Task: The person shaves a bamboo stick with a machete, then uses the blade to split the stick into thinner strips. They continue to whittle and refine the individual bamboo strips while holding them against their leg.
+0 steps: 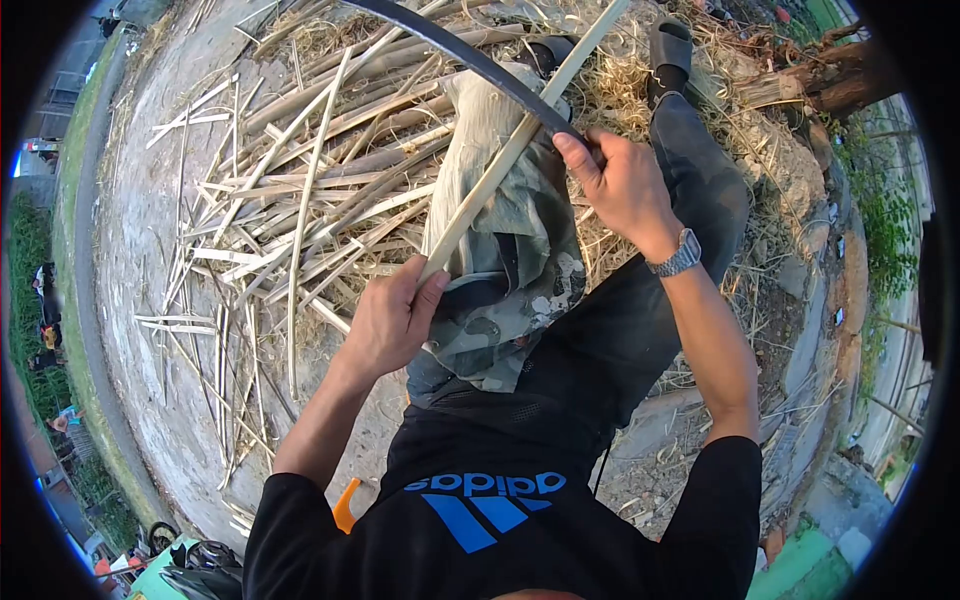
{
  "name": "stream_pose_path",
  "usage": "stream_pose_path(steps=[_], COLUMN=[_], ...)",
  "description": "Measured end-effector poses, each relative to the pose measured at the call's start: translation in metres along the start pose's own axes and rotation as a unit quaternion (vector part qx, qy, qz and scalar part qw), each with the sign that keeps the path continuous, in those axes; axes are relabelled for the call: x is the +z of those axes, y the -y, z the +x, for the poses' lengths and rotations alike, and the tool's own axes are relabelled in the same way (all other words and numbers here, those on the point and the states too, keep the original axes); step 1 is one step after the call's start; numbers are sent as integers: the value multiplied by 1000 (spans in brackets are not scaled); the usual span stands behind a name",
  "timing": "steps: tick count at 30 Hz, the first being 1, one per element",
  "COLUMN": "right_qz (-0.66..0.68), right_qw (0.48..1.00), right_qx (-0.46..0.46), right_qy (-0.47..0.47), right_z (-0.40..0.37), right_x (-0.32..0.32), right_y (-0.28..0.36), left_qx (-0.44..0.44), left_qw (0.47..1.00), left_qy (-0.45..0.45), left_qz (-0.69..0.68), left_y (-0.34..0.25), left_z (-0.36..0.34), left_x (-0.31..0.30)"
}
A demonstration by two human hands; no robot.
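Observation:
My left hand (392, 318) is closed around the near end of a pale split bamboo strip (482, 193), thumb on top. The strip slants up and away to the right, over my lap. My right hand (625, 190) grips the near end of a long, dark, curved blade-like bar (460, 52) between thumb and fingers. That bar crosses the strip just beside my right fingers, and its far end runs out of view at the top. A camouflage cloth (500, 330) and a pale fibrous sack (480, 130) cover my leg beneath the strip.
Many loose bamboo strips (310, 200) lie piled on the concrete ground (140, 250) at the left. Shavings (620, 85) are scattered around my feet. A rough log (820, 82) lies at the upper right. An orange object (347, 505) shows beside my left side.

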State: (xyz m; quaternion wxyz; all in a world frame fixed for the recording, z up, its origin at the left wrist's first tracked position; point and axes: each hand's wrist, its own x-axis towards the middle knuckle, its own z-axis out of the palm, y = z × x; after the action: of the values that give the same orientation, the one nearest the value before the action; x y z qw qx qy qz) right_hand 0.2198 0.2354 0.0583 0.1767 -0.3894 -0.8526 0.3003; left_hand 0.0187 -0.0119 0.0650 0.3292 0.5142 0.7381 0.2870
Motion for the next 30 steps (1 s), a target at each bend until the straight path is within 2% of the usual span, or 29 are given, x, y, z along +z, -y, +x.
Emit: stream_pose_path(steps=[3,6,7,9,10,12,13,15,18,19,20,22,24,25,27,29,30], right_qz=[0,-87,-84,-96,-96,-19,-21,-36,9,-21,-48,-85,-118,-92,-74,-78,-64], right_qw=[1000,991,991,988,988,999,999,999,999,998,994,986,985,992,993,990,994], right_qx=[-13,-67,-64,-121,-119,-43,-45,-19,-43,-39,-76,-136,-125,-81,-79,-92,-66], right_qy=[11,80,83,33,36,-10,-10,-34,-30,41,64,50,-5,-9,-56,-73,-53], right_z=[-18,-42,-42,-32,-24,-3,2,5,-19,-32,-41,-46,-28,-16,6,9,5], right_x=[7,16,18,19,13,-7,-7,-2,11,12,15,21,21,6,-4,-8,-7], right_y=[15,24,17,-4,-11,-20,-23,-26,3,16,24,17,-14,-19,-37,-25,-18], left_qx=[7,43,51,48,48,82,83,52,68,81,80,97,79,88,99,81,86], left_qw=[1000,998,995,992,989,983,983,982,976,970,971,957,960,957,953,956,955], left_qy=[-7,-34,-39,-40,-40,-57,-60,-39,-59,-54,-45,-58,-48,-55,-70,-61,-65], left_qz=[19,44,72,114,132,153,151,176,196,221,222,267,263,271,277,274,276], left_y=[5,25,33,47,55,67,63,51,65,61,68,89,106,114,113,101,100], left_z=[1,-12,-18,-34,-43,-55,-54,-56,-59,-60,-66,-78,-95,-101,-99,-89,-88], left_x=[-4,-5,-11,-25,-31,-39,-40,-44,-39,-41,-43,-54,-69,-74,-76,-78,-77])
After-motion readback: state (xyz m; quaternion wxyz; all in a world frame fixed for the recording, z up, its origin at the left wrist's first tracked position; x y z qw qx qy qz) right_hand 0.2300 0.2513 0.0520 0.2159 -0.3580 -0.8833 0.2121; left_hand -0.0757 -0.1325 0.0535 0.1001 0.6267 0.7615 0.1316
